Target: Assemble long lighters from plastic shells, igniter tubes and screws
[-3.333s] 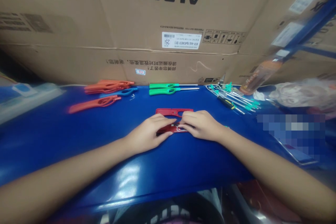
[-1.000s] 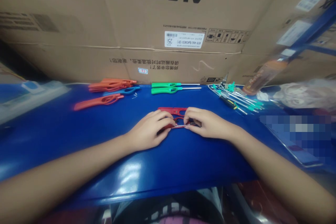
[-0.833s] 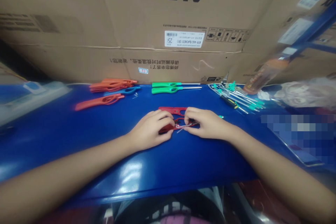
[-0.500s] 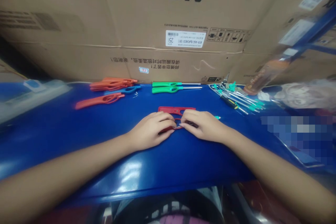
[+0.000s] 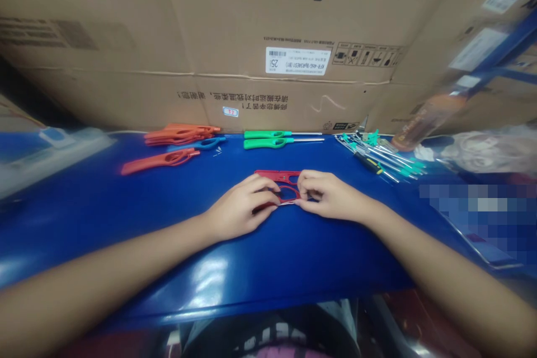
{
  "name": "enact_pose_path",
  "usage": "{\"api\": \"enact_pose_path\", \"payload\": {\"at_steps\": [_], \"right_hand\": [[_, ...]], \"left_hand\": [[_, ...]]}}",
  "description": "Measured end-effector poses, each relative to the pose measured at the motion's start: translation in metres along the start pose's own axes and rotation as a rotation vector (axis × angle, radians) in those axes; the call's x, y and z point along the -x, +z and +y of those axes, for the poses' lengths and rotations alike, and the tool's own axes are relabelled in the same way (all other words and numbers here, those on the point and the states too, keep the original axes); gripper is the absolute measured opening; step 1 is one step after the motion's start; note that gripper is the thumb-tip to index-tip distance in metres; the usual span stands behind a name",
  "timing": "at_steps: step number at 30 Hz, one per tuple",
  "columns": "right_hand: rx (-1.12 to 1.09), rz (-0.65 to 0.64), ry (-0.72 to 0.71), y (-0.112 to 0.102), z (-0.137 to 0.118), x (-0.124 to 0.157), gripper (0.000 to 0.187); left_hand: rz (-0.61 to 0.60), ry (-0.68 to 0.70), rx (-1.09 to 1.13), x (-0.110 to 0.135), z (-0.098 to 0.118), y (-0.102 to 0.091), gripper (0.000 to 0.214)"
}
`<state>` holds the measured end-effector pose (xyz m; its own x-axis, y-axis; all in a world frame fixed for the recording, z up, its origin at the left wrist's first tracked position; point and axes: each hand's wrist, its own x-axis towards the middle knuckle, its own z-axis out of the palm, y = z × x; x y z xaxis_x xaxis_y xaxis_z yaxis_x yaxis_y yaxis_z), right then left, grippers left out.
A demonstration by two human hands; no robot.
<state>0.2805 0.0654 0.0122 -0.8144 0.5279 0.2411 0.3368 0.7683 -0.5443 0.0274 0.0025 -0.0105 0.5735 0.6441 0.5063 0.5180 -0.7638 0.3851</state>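
Observation:
On the blue table, in the head view, a red lighter housing half point(image 5: 290, 200) with a trigger loop lies between my hands. My left hand point(image 5: 241, 204) is closed around its left end, fingers curled over it. The fingertips of my right hand point(image 5: 329, 194) are pinched at its right end, beside the loop. A thin light-coloured strand or edge runs along the near side; what it is I cannot make out. Just behind lies a second red housing half point(image 5: 274, 177), partly covered by my hands.
Orange lighter bodies point(image 5: 176, 135) and a blue one point(image 5: 193, 145) lie back left. Two green lighters point(image 5: 264, 144) lie at the back. Metal rods with green ends point(image 5: 390, 156) and a black-yellow screwdriver point(image 5: 367, 163) are right, near a bottle point(image 5: 428, 120). A cardboard box point(image 5: 226, 39) stands behind.
My right hand has shifted slightly to the right, uncovering more of the trigger loop. My left hand stays around the housing half.

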Motion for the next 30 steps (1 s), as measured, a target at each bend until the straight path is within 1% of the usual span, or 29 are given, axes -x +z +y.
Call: {"api": "enact_pose_path", "payload": {"at_steps": [5,8,13,17,22,27,30], "right_hand": [[0.073,-0.023,-0.032,0.0004,0.0047,0.0004,0.01],[0.104,-0.032,-0.038,0.0015,0.0033,0.0004,0.012],[0.15,-0.055,-0.004,0.0017,0.0008,0.0,0.015],[0.181,-0.079,-0.006,0.0011,0.0013,0.0003,0.017],[0.204,-0.103,0.0,-0.0001,0.0006,-0.0001,0.017],[0.213,-0.109,-0.006,-0.0011,0.0007,-0.0003,0.021],[0.19,-0.094,-0.01,-0.0004,0.0023,0.0002,0.019]], "left_hand": [[-0.006,0.016,-0.048,0.0013,0.0003,0.0006,0.02],[0.0,0.024,-0.07,0.0014,0.0005,0.0008,0.019],[0.026,0.052,-0.096,0.0012,0.0007,0.0011,0.017],[0.021,0.041,-0.096,0.0018,0.0005,0.0012,0.019],[0.025,0.025,-0.07,0.0014,0.0004,0.0009,0.015],[0.027,0.029,-0.077,0.0007,0.0007,0.0007,0.015],[0.026,0.029,-0.07,0.001,0.0003,0.0009,0.016]]}}
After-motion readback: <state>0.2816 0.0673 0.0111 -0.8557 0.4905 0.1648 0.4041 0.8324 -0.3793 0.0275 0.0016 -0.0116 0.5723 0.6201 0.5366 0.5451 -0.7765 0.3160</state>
